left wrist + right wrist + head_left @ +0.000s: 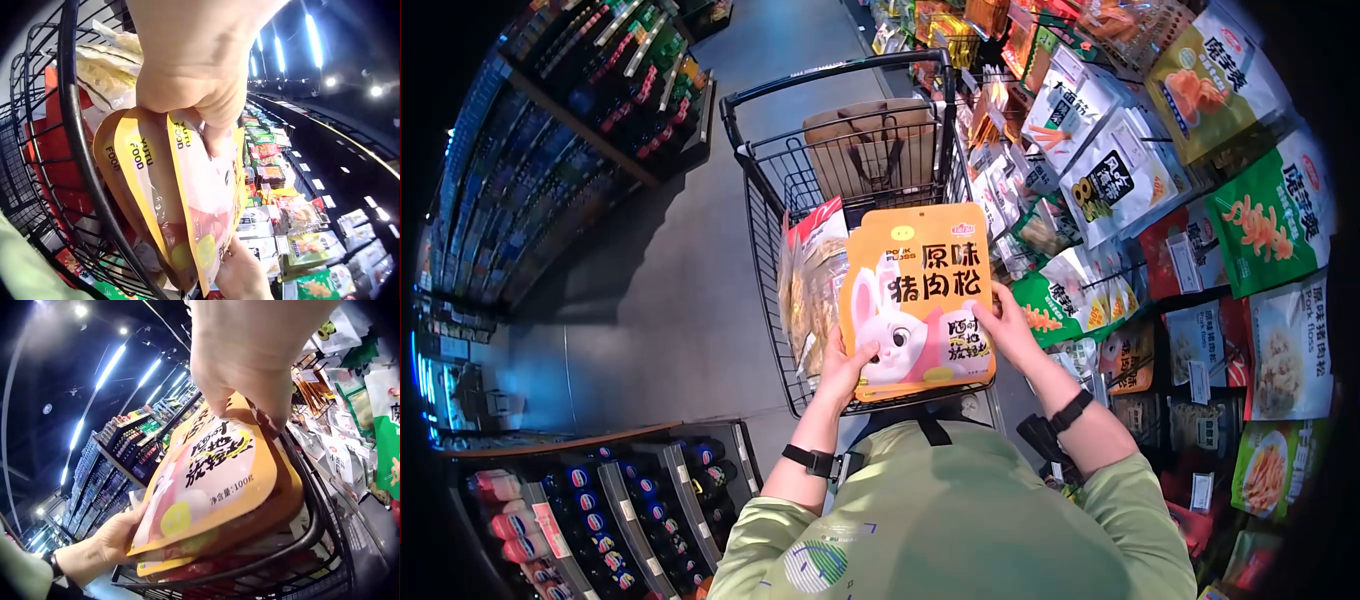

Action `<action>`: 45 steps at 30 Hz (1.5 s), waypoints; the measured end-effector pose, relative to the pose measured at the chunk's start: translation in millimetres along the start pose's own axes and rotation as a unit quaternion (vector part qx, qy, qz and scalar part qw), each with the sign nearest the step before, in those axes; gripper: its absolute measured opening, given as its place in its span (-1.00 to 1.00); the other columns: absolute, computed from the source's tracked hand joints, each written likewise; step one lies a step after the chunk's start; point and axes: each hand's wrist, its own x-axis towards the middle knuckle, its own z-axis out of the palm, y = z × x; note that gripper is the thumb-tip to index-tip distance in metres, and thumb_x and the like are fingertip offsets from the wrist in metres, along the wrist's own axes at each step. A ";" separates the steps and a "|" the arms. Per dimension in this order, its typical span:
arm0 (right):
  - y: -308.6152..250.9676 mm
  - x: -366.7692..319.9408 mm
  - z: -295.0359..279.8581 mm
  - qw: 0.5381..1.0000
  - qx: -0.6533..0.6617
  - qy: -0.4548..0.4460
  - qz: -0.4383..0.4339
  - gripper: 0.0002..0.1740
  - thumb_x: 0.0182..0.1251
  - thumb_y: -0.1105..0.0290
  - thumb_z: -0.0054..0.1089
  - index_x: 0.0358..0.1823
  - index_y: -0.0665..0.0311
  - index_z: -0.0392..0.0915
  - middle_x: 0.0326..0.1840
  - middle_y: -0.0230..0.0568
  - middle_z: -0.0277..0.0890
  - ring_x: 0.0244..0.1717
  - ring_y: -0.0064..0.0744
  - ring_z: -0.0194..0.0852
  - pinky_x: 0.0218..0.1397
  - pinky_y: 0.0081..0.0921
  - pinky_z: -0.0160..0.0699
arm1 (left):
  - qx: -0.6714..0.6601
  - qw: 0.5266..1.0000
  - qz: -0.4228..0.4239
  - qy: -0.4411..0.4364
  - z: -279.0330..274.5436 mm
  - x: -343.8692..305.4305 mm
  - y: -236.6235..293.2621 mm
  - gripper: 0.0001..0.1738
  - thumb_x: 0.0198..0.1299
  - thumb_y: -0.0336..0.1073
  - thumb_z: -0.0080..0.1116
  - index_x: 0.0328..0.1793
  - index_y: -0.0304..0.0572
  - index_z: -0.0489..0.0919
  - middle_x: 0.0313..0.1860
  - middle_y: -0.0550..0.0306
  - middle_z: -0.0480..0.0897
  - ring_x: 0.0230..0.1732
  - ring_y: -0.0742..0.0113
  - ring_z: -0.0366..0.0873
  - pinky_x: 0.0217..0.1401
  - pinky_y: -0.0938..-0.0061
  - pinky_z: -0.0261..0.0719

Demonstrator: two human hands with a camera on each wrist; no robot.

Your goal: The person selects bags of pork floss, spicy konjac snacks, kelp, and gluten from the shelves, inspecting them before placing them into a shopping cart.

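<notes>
Orange pouches of pork floss (pixel 920 300) with a pink-and-white rabbit picture are held stacked over the near end of a black wire shopping cart (pixel 765 260). My left hand (pixel 840 370) grips their left edge, thumb on the front face. On the right edge, my right hand (pixel 1005 325) holds them with its thumb also in front. The left wrist view shows several pouch edges layered behind the front pouch (pixel 209 169). In the right wrist view the front pouch's lower corner (pixel 250 478) tilts above the cart rim (pixel 294 553).
Clear snack bags (pixel 805 310) and a red-and-white pack (pixel 818 222) lie in the cart's left side. A brown bag (pixel 830 160) sits toward its far end. Hanging snack pouches (pixel 1260 230) crowd close on the right. Bottle shelves (pixel 590 510) stand at lower left, beside the aisle floor (pixel 670 300).
</notes>
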 end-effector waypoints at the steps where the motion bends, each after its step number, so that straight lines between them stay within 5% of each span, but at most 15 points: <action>1: 1.5 -4.4 -0.4 1.000 -0.029 -0.003 -0.010 -0.45 0.19 0.39 0.24 0.19 0.38 0.29 0.02 -0.15 0.41 -0.14 -0.53 0.46 -0.09 -0.49 0.49 | 0.012 1.000 0.020 0.012 0.2 0.0 4.3 -0.44 0.06 -0.54 0.24 0.20 -0.24 0.30 0.01 0.11 0.56 -0.04 0.41 0.54 -0.03 0.51 0.52; 5: 26.3 -13.4 1.9 0.978 -0.201 0.010 -0.059 -0.46 0.08 0.37 0.33 0.09 0.36 0.36 -0.12 -0.16 0.40 -0.34 -0.51 0.42 -0.25 -0.45 0.52 | 0.032 0.997 0.054 0.041 -4.0 5.8 8.0 -0.42 0.04 -0.55 0.25 0.20 -0.25 0.28 0.00 0.09 0.56 -0.05 0.39 0.55 -0.04 0.52 0.54; 11: -5.0 -20.4 9.5 0.982 -0.185 0.047 -0.001 -0.66 0.08 0.43 0.34 -0.20 0.31 0.36 -0.47 -0.31 0.46 -0.52 -0.54 0.40 -0.32 -0.57 0.46 | 0.099 0.991 0.080 0.044 -6.7 9.0 -1.8 -0.30 -0.01 -0.53 0.32 0.26 -0.28 0.22 0.07 0.04 0.52 0.02 0.34 0.53 0.03 0.48 0.54; 15: 11.1 -17.7 -0.5 0.987 -0.154 0.041 -0.004 -0.72 0.13 0.48 0.30 -0.26 0.31 0.34 -0.50 -0.33 0.47 -0.53 -0.59 0.40 -0.37 -0.63 0.42 | 0.180 0.974 0.121 0.064 -7.0 7.9 -7.8 -0.04 -0.10 -0.45 0.41 0.39 -0.33 0.06 0.19 -0.10 0.40 0.16 0.20 0.43 0.18 0.38 0.44; 17: 22.3 -16.1 -5.5 1.000 -0.006 0.013 0.026 -0.80 0.21 0.54 0.20 -0.29 0.30 0.31 -0.45 -0.33 0.49 -0.46 -0.64 0.41 -0.37 -0.66 0.40 | 0.217 0.961 0.157 0.066 -8.2 6.5 -10.5 0.06 -0.14 -0.40 0.44 0.44 -0.36 -0.02 0.24 -0.18 0.35 0.22 0.12 0.38 0.25 0.33 0.39; 19: 15.7 -19.3 -7.7 0.999 0.016 0.018 0.038 -0.83 0.24 0.56 0.15 -0.28 0.29 0.31 -0.43 -0.34 0.49 -0.44 -0.65 0.42 -0.36 -0.67 0.40 | 0.382 0.901 0.178 0.100 -11.0 4.4 -12.6 0.19 -0.16 -0.29 0.47 0.48 -0.43 -0.14 0.30 -0.32 0.24 0.34 -0.06 0.23 0.36 0.25 0.24; 26: 19.5 -25.1 -17.7 0.988 0.121 0.041 0.083 -0.88 0.32 0.57 0.03 -0.21 0.28 0.28 -0.36 -0.26 0.53 -0.36 -0.61 0.49 -0.29 -0.66 0.45 | 0.459 0.860 0.194 0.108 -8.2 -1.1 -11.4 0.21 -0.13 -0.15 0.46 0.47 -0.47 -0.14 0.35 -0.41 0.16 0.37 -0.15 0.17 0.39 0.21 0.17; 32: 20.1 -29.2 -16.5 0.983 0.151 0.044 0.089 -0.87 0.35 0.55 0.02 -0.16 0.30 0.27 -0.33 -0.21 0.55 -0.35 -0.58 0.52 -0.29 -0.64 0.48 | 0.531 0.818 0.196 0.101 2.4 -9.6 -4.1 0.12 -0.07 -0.18 0.41 0.50 -0.32 -0.09 0.44 -0.40 -0.01 0.46 -0.23 -0.02 0.44 0.12 0.06; 35: 15.2 -32.3 -15.2 0.981 0.159 0.048 0.100 -0.86 0.36 0.54 0.02 -0.14 0.30 0.26 -0.30 -0.17 0.57 -0.33 -0.55 0.54 -0.27 -0.63 0.51 | 0.599 0.760 0.232 0.097 12.8 -18.2 3.1 0.02 -0.05 -0.10 0.38 0.47 -0.29 0.06 0.45 -0.35 0.03 0.47 -0.26 -0.04 0.46 0.02 -0.03; 38: 15.2 -34.1 -14.3 0.980 0.167 0.048 0.100 -0.86 0.37 0.53 0.00 -0.12 0.30 0.26 -0.30 -0.16 0.58 -0.33 -0.55 0.55 -0.27 -0.62 0.52 | 0.617 0.750 0.239 0.024 25.2 -25.0 7.7 -0.06 -0.05 -0.02 0.34 0.43 -0.21 0.18 0.45 -0.24 0.11 0.49 -0.21 -0.05 0.46 -0.06 -0.10; 40: 14.1 -34.5 -13.9 0.978 0.181 0.047 0.096 -0.85 0.37 0.51 0.01 -0.10 0.29 0.26 -0.31 -0.16 0.58 -0.32 -0.52 0.56 -0.28 -0.59 0.54 | 0.666 0.699 0.242 -0.094 37.3 -31.4 14.0 -0.02 -0.11 0.03 0.37 0.44 -0.10 0.19 0.45 -0.15 0.14 0.49 -0.15 -0.02 0.46 -0.03 -0.07; 45: -33.6 -43.8 -8.6 0.945 0.272 0.022 0.179 -0.85 0.36 0.50 -0.01 -0.09 0.31 0.29 -0.19 -0.14 0.54 -0.22 -0.45 0.58 -0.15 -0.51 0.61 | 0.658 0.695 0.245 -0.155 57.5 -34.6 21.8 0.02 -0.16 0.03 0.40 0.46 0.01 0.16 0.50 -0.04 0.08 0.49 -0.10 -0.02 0.45 -0.08 -0.04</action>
